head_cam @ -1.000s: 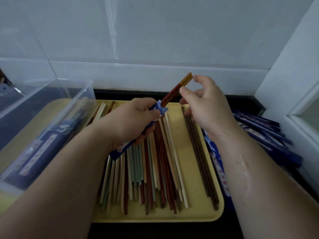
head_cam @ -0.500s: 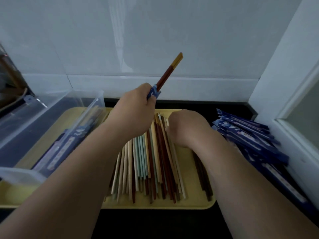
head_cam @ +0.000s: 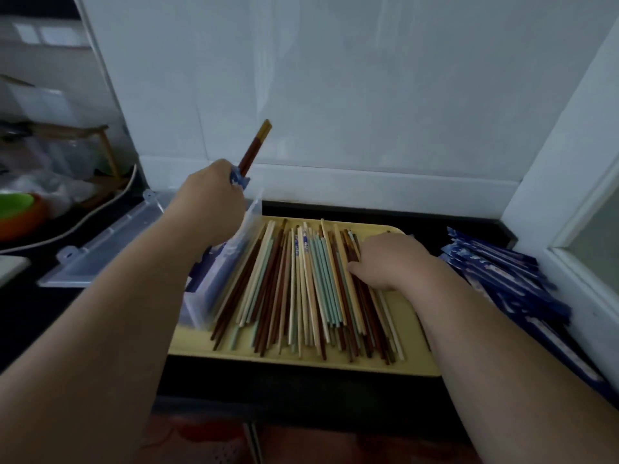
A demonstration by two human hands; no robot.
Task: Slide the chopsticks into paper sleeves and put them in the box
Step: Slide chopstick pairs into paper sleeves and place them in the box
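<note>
My left hand point(head_cam: 211, 199) grips a blue paper sleeve with a brown, yellow-tipped chopstick pair point(head_cam: 255, 147) sticking up out of it, held above the clear plastic box point(head_cam: 217, 279). The box stands on the left part of the yellow tray point(head_cam: 301, 363) and holds sleeved pairs. Several loose chopsticks point(head_cam: 301, 289) in brown, cream and pale green lie across the tray. My right hand point(head_cam: 385, 259) rests on the right side of that pile with its fingers curled down onto dark brown sticks; whether it pinches any is hidden. A stack of blue sleeves point(head_cam: 502, 283) lies right of the tray.
The box's clear lid point(head_cam: 104, 239) lies open to the left on the dark counter. Further left are a green and orange bowl point(head_cam: 20, 212), a white cable and a wooden rack. A white tiled wall rises behind, and a white frame stands at the right.
My left hand has carried the sleeved pair leftward, from over the tray to above the box. My right hand let go of the pair and dropped onto the loose chopsticks.
</note>
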